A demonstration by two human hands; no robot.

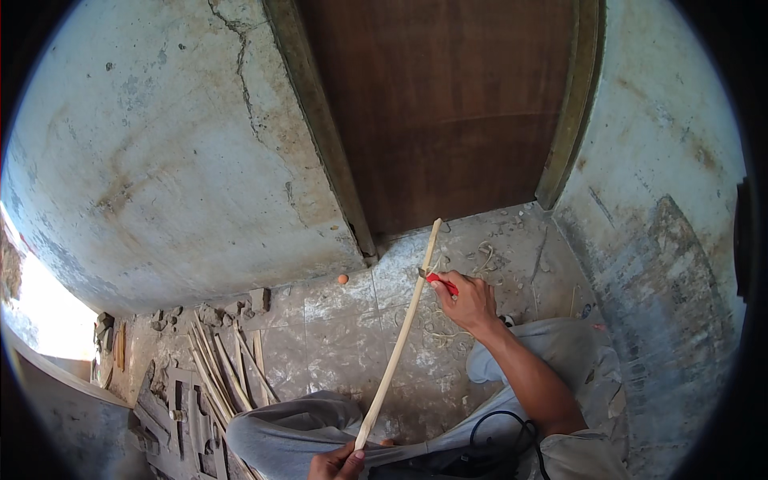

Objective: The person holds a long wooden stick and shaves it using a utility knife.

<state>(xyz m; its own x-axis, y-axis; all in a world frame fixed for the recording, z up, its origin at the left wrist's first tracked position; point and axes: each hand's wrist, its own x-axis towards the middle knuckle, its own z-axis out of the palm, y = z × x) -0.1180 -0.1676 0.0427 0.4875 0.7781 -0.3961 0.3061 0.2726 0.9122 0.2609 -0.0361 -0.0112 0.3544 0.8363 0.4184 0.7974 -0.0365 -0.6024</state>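
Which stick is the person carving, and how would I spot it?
Start at the big brown door and look down to the tiled floor. The long pale stick slants from the left hand up to the red-handled knife in the right hand. Unlike the sticks piled on the left, it is held up.

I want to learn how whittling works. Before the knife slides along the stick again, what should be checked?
1. Left hand grips the bottom end of the long pale wooden stick: ok.
2. Right hand holds the red-handled knife firmly: ok.
3. Blade rests against the stick near its upper part: ok, it appears to touch.
4. Blade points away from the left hand: cannot tell, too small.
5. Grey-trousered knees lie close under the stick: not ok if the blade slides downward.
6. Black cable on the lap stays apart from the stick: ok.
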